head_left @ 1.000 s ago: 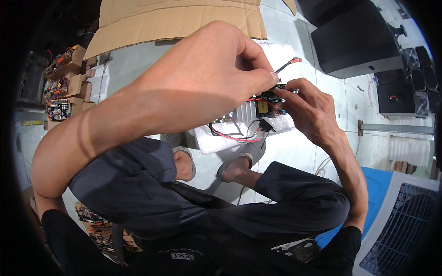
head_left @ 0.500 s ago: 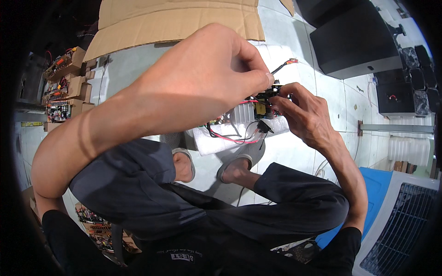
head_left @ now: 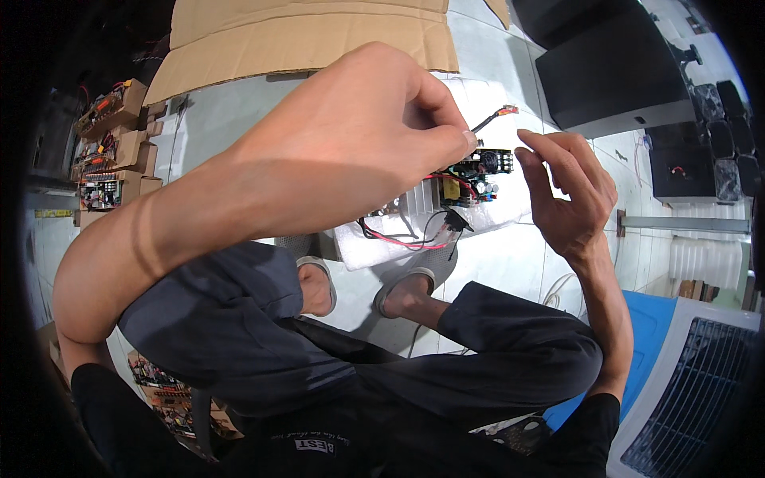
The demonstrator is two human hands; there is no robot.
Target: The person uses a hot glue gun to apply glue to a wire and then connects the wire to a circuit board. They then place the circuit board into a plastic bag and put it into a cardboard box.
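A green circuit board with a finned metal heatsink, a yellow transformer and several capacitors lies on a white foam sheet. Over its far side my left hand reaches in, thumb and forefinger pinched together at the board; what they grip is hidden. Beside those fingertips a black cable runs out to a red and yellow connector. My right hand hovers just right of the board, its fingers apart and nothing between them. Red and black wires loop along the near side to a black plug.
Flattened cardboard lies on the tiled floor beyond. More boards in cardboard trays are stacked at the left, others near my left knee. Black boxes stand far right; a white grilled unit and blue panel are at near right.
My right hand has drawn off the board to the right and its fingers have spread, uncovering the board's right end. My left hand stays pinched at nearly the same place.
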